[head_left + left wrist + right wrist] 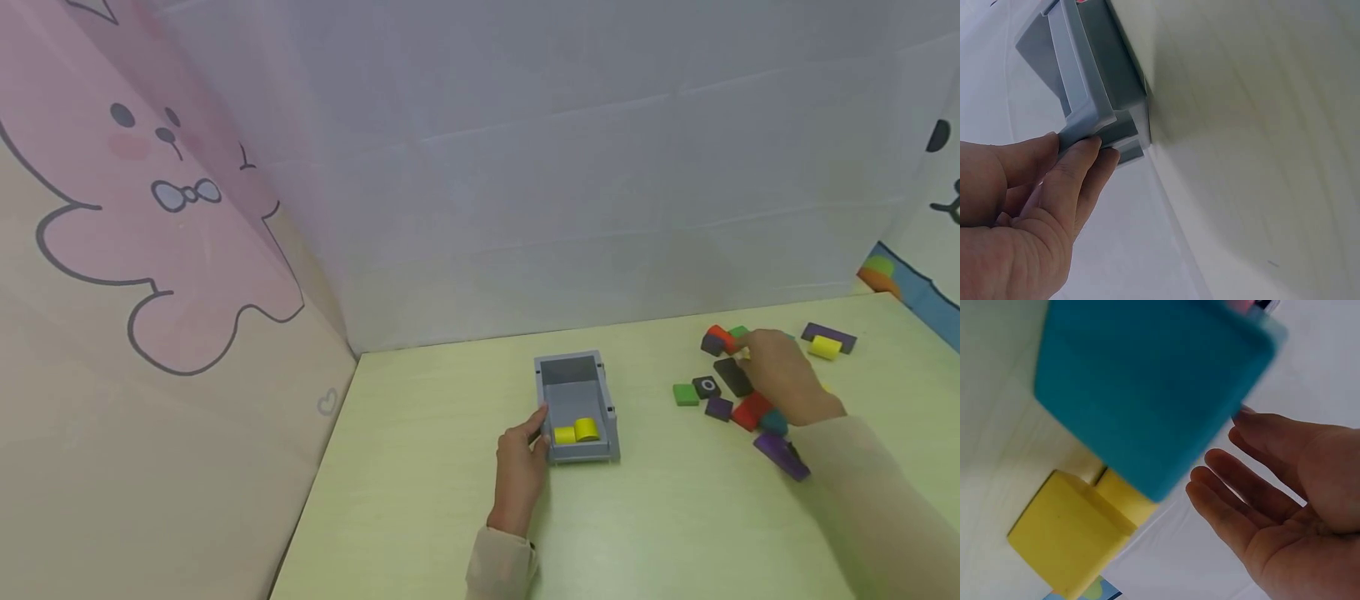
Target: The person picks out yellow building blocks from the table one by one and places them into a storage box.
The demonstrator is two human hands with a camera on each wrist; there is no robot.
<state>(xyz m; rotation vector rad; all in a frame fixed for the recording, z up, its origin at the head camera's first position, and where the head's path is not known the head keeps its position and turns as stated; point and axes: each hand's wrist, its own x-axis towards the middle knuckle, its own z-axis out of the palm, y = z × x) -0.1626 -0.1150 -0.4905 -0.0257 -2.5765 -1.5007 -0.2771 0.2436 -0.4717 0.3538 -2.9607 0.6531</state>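
Observation:
A grey open box (573, 396) stands on the table. My left hand (519, 467) grips its near left side; in the left wrist view the thumb and fingers (1088, 150) pinch the box edge. Two yellow blocks (587, 429) lie inside its near end. My right hand (783, 375) reaches over scattered blocks, fingertips close to a red block (722, 337) and above a black block (733, 377). In the right wrist view its fingers (1229, 519) are loosely bent, with nothing showing between them and the thumb. A teal block (1147, 394) hides part of that view.
Around the right hand lie a green block (686, 394), a black block with a white ring (707, 387), purple blocks (782, 456) and a yellow cylinder (826, 347). A pale curtain (600, 208) stands behind the table (420, 467), with a printed sheet (187, 275) at left.

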